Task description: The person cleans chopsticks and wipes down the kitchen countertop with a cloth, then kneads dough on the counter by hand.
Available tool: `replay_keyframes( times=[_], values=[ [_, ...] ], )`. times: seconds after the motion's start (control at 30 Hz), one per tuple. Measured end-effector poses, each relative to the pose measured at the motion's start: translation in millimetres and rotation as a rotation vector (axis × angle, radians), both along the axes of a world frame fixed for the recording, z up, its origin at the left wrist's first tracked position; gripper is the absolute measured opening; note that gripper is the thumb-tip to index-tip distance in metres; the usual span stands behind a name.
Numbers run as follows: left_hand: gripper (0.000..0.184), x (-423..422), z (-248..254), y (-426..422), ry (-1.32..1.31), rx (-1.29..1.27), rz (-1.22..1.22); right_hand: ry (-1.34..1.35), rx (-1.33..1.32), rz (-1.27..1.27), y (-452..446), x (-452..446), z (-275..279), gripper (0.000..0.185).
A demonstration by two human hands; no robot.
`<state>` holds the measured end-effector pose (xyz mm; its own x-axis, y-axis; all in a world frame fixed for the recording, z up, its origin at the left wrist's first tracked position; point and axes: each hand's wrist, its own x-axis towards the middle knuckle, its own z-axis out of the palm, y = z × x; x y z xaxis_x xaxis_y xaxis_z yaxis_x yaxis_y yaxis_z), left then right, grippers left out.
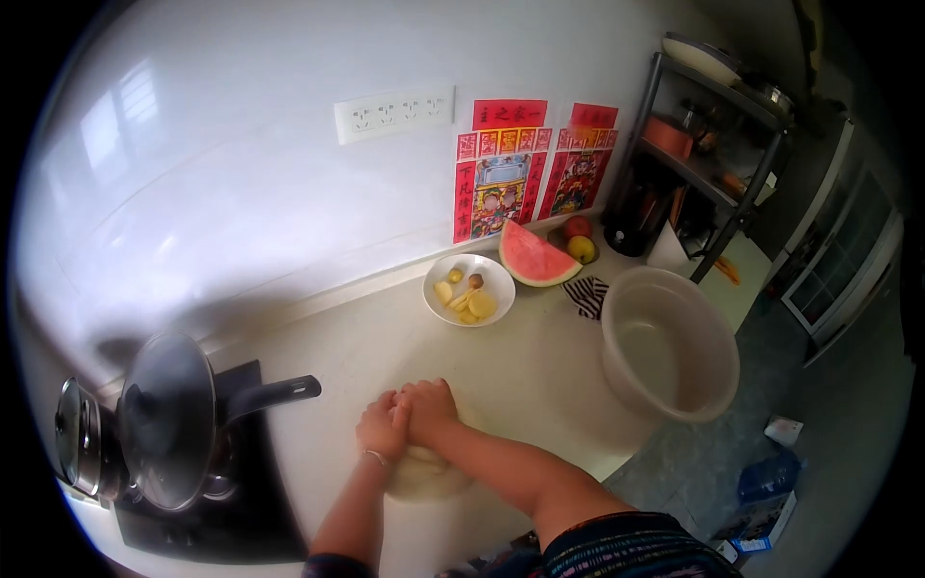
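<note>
A pale, rounded lump of dough (429, 480) lies on the light countertop, partly covered by my hands and forearms. My left hand (383, 427), with a bracelet at the wrist, presses at its far side with fingers curled. Close against it, my right hand (430, 411) is also closed, its fingers overlapping the left hand. The fingertips and the far part of the dough are hidden under both hands. Beyond them stands a white bowl (433, 302) holding peeled yellow slices and small round pieces.
On the left, a lidded pan (171, 424) sits on a black cooktop (217, 535), its handle (279, 393) pointing toward my hands. A large plastic basin (626, 371) stands at right near the counter edge. Watermelon (535, 255), striped cloth (585, 297) and a rack (708, 173) are behind.
</note>
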<state>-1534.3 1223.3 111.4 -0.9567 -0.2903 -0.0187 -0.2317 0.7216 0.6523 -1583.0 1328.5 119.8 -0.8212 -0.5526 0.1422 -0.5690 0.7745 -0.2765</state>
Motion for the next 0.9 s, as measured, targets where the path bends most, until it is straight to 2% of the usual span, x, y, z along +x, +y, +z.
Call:
replay_keyframes(
  times=[0.1,0.17,0.3,0.37,0.43,0.47,0.53,0.6,0.67,0.7,0.73,0.8,0.83,0.9],
  values=[
    [0.059,-16,10,-2,-0.076,0.107,0.049,-0.103,-0.032,-0.034,-7,-22,-4,0.018],
    [0.059,-31,-6,-8,-0.076,0.075,0.087,-0.160,-0.064,-0.045,-13,-34,-8,0.018],
    [0.059,-47,-11,-15,-0.096,0.037,0.167,-0.105,-0.129,-0.071,-19,-56,-19,0.023],
    [0.058,-41,-14,-12,-0.122,0.030,0.192,0.062,-0.069,-0.129,-17,-56,-13,0.025],
    [0.058,-31,-20,-3,0.218,-0.043,0.167,-0.050,-0.016,-0.178,-10,-41,-5,0.027],
    [0.058,-20,-17,1,0.217,-0.051,0.166,-0.149,0.051,-0.236,-3,-32,2,0.029],
    [0.063,5,12,20,-0.143,-0.060,0.021,-0.242,0.114,-0.174,19,-13,16,0.033],
    [0.066,25,12,25,-0.138,-0.081,-0.046,-0.206,0.078,0.012,44,8,23,0.035],
    [0.068,40,11,40,0.108,0.108,-0.005,-0.247,0.050,0.077,82,26,60,0.031],
    [0.055,45,19,52,0.103,0.153,0.131,-0.286,-0.113,0.071,102,34,77,0.029],
    [0.055,51,32,72,0.113,0.150,0.135,-0.323,-0.277,0.066,112,36,87,0.027],
    [0.040,67,51,112,0.113,-0.375,0.095,-0.316,-0.346,-0.006,113,29,63,0.024],
    [0.030,71,30,118,0.310,-0.506,0.125,-0.253,-0.412,0.009,108,28,35,0.024],
    [0.029,87,21,118,0.391,-0.536,0.113,-0.142,-0.618,0.048,99,35,-2,0.026]
  ],
)
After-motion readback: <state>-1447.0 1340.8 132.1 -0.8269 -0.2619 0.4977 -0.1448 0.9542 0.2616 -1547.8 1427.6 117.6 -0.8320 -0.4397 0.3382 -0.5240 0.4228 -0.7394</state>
